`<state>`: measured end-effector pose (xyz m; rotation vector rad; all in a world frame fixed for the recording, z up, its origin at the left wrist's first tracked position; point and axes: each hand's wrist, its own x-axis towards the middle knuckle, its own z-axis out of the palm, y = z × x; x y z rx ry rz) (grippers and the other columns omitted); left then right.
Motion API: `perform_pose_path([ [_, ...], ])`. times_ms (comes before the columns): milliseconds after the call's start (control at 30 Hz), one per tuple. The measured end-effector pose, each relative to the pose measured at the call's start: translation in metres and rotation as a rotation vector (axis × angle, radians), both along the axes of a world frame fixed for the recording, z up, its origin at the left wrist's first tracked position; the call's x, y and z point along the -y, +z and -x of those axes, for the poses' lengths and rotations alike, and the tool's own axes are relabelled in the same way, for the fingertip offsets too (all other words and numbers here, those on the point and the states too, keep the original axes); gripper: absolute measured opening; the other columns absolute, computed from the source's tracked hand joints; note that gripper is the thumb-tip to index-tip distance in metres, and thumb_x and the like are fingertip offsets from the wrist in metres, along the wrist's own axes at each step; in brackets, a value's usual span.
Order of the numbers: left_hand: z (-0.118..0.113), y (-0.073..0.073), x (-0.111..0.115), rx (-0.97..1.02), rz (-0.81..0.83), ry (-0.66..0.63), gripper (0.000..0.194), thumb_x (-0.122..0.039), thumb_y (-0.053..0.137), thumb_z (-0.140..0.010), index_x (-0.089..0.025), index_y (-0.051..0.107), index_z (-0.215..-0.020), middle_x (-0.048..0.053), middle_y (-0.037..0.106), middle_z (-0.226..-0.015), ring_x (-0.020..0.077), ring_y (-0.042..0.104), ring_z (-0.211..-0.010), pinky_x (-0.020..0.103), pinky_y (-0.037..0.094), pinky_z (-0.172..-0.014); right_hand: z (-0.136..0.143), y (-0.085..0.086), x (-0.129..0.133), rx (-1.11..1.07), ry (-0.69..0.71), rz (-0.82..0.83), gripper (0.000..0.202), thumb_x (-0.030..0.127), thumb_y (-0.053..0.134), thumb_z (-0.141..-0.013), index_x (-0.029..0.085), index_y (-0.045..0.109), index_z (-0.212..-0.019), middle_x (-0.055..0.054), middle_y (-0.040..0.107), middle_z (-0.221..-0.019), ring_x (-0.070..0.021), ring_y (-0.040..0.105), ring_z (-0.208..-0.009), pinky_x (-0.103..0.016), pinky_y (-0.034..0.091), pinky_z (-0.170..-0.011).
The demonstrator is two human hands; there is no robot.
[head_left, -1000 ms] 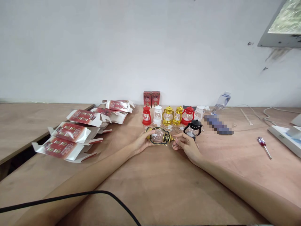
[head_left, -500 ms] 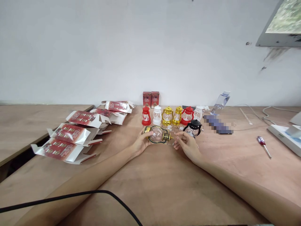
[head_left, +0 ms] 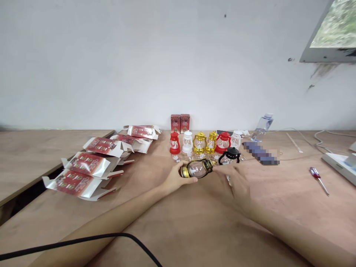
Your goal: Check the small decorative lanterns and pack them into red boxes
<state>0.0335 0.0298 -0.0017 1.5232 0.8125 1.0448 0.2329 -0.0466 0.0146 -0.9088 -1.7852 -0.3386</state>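
A small black-and-gold lantern (head_left: 197, 169) with a clear globe lies tilted on its side above the table. My left hand (head_left: 178, 175) is closed around its base, thumb along the near side. At the lantern's top end is my right hand (head_left: 236, 185), smeared by motion, its index finger close to the cap; whether it touches cannot be made out. A small pale thing shows below its fingers, too blurred to name. Just behind stands a black lantern (head_left: 232, 151), partly hidden by my right hand. Red (head_left: 174, 142), white (head_left: 187, 141) and gold lanterns (head_left: 199, 142) stand in a row behind.
Opened red-and-white boxes (head_left: 91, 163) lie at left. Two small red boxes (head_left: 180, 123) stand by the wall. To the right are a water bottle (head_left: 262, 127), a blurred-out phone-like object (head_left: 260, 152), a screwdriver (head_left: 319, 180) and a power strip (head_left: 339, 167). A black cable (head_left: 119, 234) crosses the foreground.
The black-and-gold lantern has turned, its top end now tipped upward and farther right. My left hand moved right with it. My right hand shifted right and its fingers spread out of the earlier pinch.
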Motion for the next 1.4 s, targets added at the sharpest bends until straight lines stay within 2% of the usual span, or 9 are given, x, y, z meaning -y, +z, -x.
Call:
perform_pose_path([
  [167, 0.000, 0.002, 0.007, -0.127, -0.153, -0.130, 0.046, -0.024, 0.081, -0.057, -0.015, 0.065, -0.099, 0.007, 0.069, -0.098, 0.0246, 0.063, -0.094, 0.031, 0.046, -0.085, 0.003, -0.003, 0.015, 0.518, 0.020, -0.231, 0.044, 0.012, 0.052, -0.087, 0.031, 0.054, -0.126, 0.001, 0.071, -0.111, -0.0175, 0.064, -0.095, -0.032, 0.047, -0.086],
  [333, 0.002, 0.000, 0.015, -0.249, -0.373, -0.049, 0.051, -0.025, 0.076, -0.063, -0.019, 0.061, -0.111, 0.006, 0.069, -0.104, 0.0267, 0.063, -0.096, 0.032, 0.047, -0.087, 0.008, -0.019, 0.006, 0.221, -0.035, -0.408, 0.060, 0.016, 0.073, -0.073, 0.040, 0.050, -0.124, 0.002, 0.067, -0.095, -0.0170, 0.064, -0.088, -0.031, 0.052, -0.083],
  [533, 0.000, 0.002, 0.027, -0.358, -0.418, 0.047, 0.056, -0.031, 0.073, -0.067, -0.019, 0.052, -0.117, 0.009, 0.067, -0.111, 0.0280, 0.062, -0.102, 0.036, 0.046, -0.091, 0.020, -0.021, 0.002, -0.172, 0.124, 0.119, 0.078, 0.037, 0.064, -0.081, 0.025, 0.020, -0.144, -0.015, 0.035, -0.142, -0.0300, 0.043, -0.129, -0.049, 0.045, -0.100],
  [700, 0.001, 0.004, 0.035, -0.548, -0.535, -0.066, 0.053, -0.031, 0.071, -0.065, -0.021, 0.050, -0.113, 0.005, 0.067, -0.107, 0.0251, 0.065, -0.095, 0.036, 0.049, -0.087, 0.019, -0.030, 0.000, -0.259, 0.313, 0.567, 0.057, 0.040, 0.058, -0.085, 0.023, 0.036, -0.134, -0.011, 0.055, -0.129, -0.0245, 0.055, -0.119, -0.041, 0.047, -0.099],
  [867, 0.001, 0.002, 0.039, -0.595, -0.572, -0.110, 0.074, -0.040, 0.075, -0.064, -0.019, 0.037, -0.123, 0.013, 0.056, -0.129, 0.0287, 0.056, -0.116, 0.042, 0.043, -0.099, 0.018, -0.034, -0.001, -0.223, 0.319, 0.562, 0.055, 0.046, 0.069, -0.073, 0.020, 0.053, -0.118, -0.010, 0.065, -0.113, -0.0274, 0.063, -0.105, -0.041, 0.053, -0.090],
  [1000, -0.003, 0.003, 0.041, -0.716, -0.537, -0.053, 0.073, -0.032, 0.073, -0.066, -0.019, 0.034, -0.126, 0.014, 0.055, -0.129, 0.0296, 0.055, -0.117, 0.045, 0.043, -0.099, 0.020, -0.034, -0.002, -0.243, 0.155, 0.564, 0.047, 0.048, 0.069, -0.071, 0.020, 0.056, -0.106, -0.008, 0.069, -0.099, -0.0266, 0.067, -0.090, -0.040, 0.056, -0.078],
  [1167, -0.002, 0.007, 0.037, -0.764, -0.631, 0.015, 0.083, -0.051, 0.073, -0.065, -0.016, 0.033, -0.130, 0.018, 0.054, -0.128, 0.0332, 0.053, -0.119, 0.050, 0.042, -0.099, 0.018, -0.033, -0.008, -0.310, -0.054, 0.534, 0.056, 0.054, 0.066, -0.070, 0.020, 0.048, -0.109, -0.009, 0.070, -0.098, -0.0276, 0.068, -0.089, -0.040, 0.055, -0.074],
  [1300, 0.007, 0.028, 0.024, -0.842, -0.828, 0.149, 0.058, -0.051, 0.058, -0.081, -0.016, 0.041, -0.124, 0.014, 0.056, -0.124, 0.0278, 0.053, -0.117, 0.043, 0.043, -0.098, 0.013, -0.032, -0.017, -0.292, -0.149, 0.551, 0.061, 0.055, 0.063, -0.074, 0.019, 0.041, -0.119, -0.011, 0.069, -0.101, -0.0297, 0.068, -0.088, -0.042, 0.054, -0.071],
  [1400, 0.018, 0.058, 0.010, -1.142, -0.966, 0.214, 0.031, -0.037, 0.047, -0.090, -0.016, 0.051, -0.113, 0.012, 0.061, -0.113, 0.0252, 0.056, -0.110, 0.041, 0.042, -0.095, 0.010, -0.033, -0.022, -0.254, -0.170, 0.575, 0.065, 0.054, 0.061, -0.076, 0.018, 0.039, -0.125, -0.013, 0.069, -0.102, -0.0296, 0.069, -0.082, -0.042, 0.054, -0.068],
])
